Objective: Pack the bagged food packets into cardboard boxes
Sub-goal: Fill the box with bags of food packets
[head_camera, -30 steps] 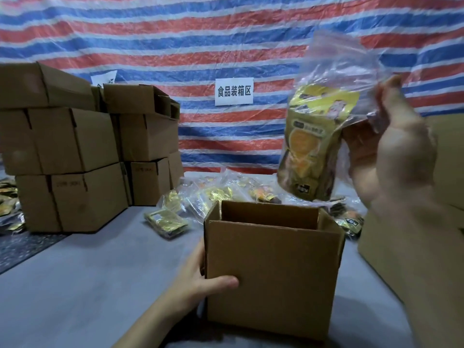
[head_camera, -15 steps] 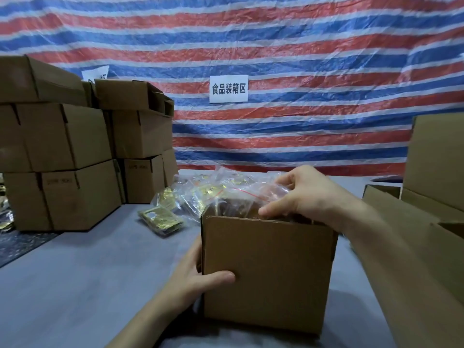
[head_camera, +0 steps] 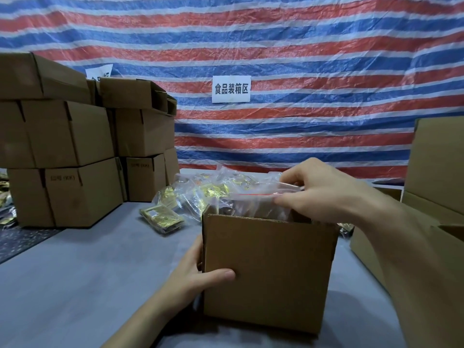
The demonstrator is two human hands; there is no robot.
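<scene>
Insertion is the step I am reading: my right hand (head_camera: 324,194) is pinching the clear top edge of a bagged packet (head_camera: 253,200) at its red zip line, and the packet is going down into the open cardboard box (head_camera: 268,267) in front of me. My left hand (head_camera: 198,277) is gripping the box's near left corner, thumb pressed flat across the front face, fingers hidden round the side, bracing the box on the grey worktop (head_camera: 82,272). The packet is standing roughly upright, its long axis running top to bottom, sealed zip end pointing up and sticking out above the rim while the filled lower part is sitting out of sight inside; how deep it reaches I cannot tell. As I judge it, the next move is calling for the loose plastic top to be pushed or folded below the rim before letting go, keeping the box steady so it is not sliding. More packets are lying in a pile (head_camera: 200,194) just behind the box, with stacked boxes (head_camera: 62,146) waiting at the far left.
</scene>
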